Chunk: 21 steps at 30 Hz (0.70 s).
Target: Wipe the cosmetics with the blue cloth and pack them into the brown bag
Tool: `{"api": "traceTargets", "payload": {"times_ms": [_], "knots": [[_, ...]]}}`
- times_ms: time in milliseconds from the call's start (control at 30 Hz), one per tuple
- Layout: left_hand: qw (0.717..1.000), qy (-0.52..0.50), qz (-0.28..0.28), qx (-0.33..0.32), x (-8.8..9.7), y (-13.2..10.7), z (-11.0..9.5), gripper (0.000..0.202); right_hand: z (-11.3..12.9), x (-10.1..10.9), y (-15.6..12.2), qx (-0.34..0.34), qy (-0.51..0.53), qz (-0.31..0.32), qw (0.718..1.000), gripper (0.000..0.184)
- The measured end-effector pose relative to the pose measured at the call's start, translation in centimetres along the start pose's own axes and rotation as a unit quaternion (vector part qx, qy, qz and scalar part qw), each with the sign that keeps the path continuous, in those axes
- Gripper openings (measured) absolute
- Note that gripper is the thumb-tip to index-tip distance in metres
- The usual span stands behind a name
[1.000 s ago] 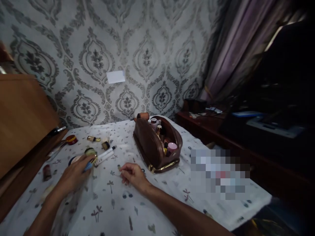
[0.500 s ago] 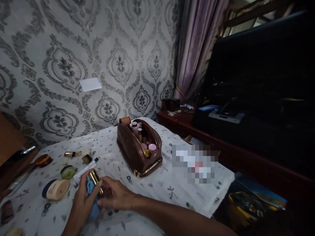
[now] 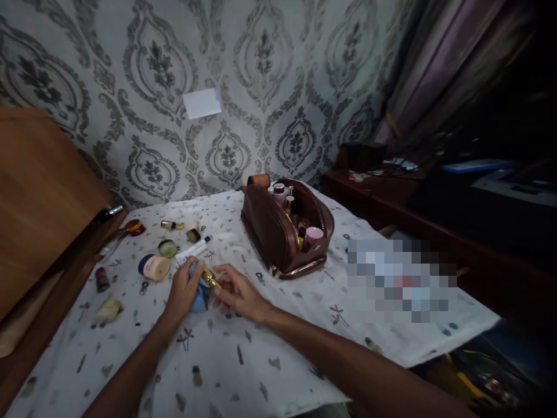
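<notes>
My left hand [image 3: 183, 288] is closed around a blue cloth [image 3: 199, 296] over the white patterned tablecloth [image 3: 226, 354]. My right hand [image 3: 238, 293] pinches a small gold tube [image 3: 210, 278] that rests against the cloth, the two hands touching around it. An open brown leather cosmetic bag [image 3: 278, 232] stands just beyond my right hand, with several bottles and a pink-capped jar [image 3: 314, 235] upright inside.
Loose cosmetics lie left of my hands: a cream jar [image 3: 154, 267], a green-lidded pot [image 3: 167, 248], a white tube [image 3: 192, 250], a gold bottle [image 3: 171, 224], a red tin [image 3: 134, 227]. A wooden panel [image 3: 39, 197] stands at the left. A dark low cabinet [image 3: 435, 232] runs along the right.
My left hand picked up the blue cloth and gold tube from beside the jars. My right hand came over and took the tube's end. The camera swung right, then back.
</notes>
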State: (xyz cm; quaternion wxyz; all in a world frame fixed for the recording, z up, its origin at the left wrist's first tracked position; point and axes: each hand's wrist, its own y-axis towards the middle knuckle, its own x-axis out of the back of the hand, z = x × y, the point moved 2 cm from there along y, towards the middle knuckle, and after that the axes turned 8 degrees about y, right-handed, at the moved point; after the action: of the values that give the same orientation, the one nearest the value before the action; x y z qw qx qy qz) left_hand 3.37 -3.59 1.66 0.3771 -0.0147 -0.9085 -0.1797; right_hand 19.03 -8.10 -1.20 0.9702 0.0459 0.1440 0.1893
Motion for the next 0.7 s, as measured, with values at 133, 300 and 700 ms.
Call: {"api": "traceTargets", "payload": {"times_ms": [133, 300, 700], "knots": [[0.998, -0.013, -0.047, 0.046, 1.1, 0.5, 1.0, 0.042, -0.1, 0.6, 0.5, 0.01, 0.028, -0.045, 0.999, 0.04], [0.991, 0.029, -0.114, -0.069, 1.3, -0.4, -0.1, 0.036, 0.0, 0.9, 0.7, -0.015, 0.031, -0.054, 0.998, 0.038], [0.992, 0.006, 0.096, -0.083, 0.7, -0.4, -0.3, 0.038, 1.5, 1.6, 0.6, 0.043, 0.063, -0.059, 0.995, 0.044]]}}
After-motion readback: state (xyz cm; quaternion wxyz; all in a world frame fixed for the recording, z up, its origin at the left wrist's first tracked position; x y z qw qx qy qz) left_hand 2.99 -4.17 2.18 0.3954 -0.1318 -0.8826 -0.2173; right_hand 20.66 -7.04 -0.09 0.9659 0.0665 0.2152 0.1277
